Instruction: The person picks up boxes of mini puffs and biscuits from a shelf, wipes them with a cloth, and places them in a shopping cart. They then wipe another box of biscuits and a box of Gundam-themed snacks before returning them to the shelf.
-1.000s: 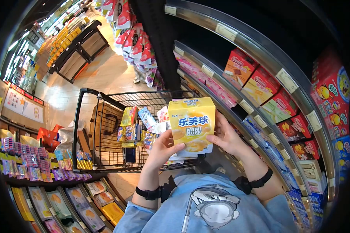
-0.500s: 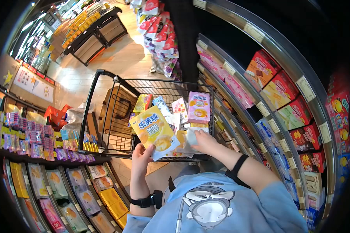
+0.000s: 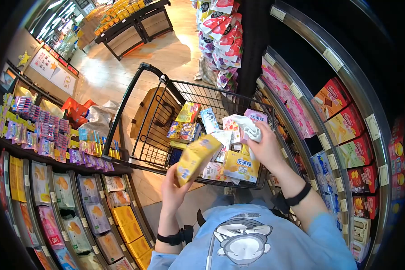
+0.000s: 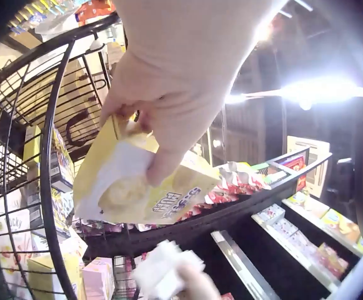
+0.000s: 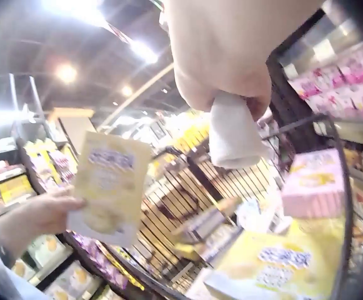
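Observation:
My left hand [image 3: 171, 188] grips a yellow Mini Puff box [image 3: 198, 157] by its lower end, tilted over the near left edge of the wire shopping cart [image 3: 144, 68]. In the left wrist view the thumb presses on the face of that box [image 4: 131, 181]. My right hand [image 3: 265, 145] pinches a crumpled white cloth [image 3: 248, 128] above the cart's right side; it hangs in folds in the right wrist view. Below it in the cart lie a second yellow Mini Puff box [image 3: 241, 166] and a pink box [image 3: 255, 115].
Several snack packs [image 3: 184, 130] lie deeper in the cart. Shelves of red boxes [image 3: 363, 179] run along the right. Wrapped snacks [image 3: 38, 121] and tilted racks of packages [image 3: 96, 218] stand at left. Hanging bags [image 3: 222, 36] are beyond the cart.
At first both hands held a yellow box. Then the right hand let go and reached to the white cloth in the cart, now raised. The left hand has tilted its box edge-on.

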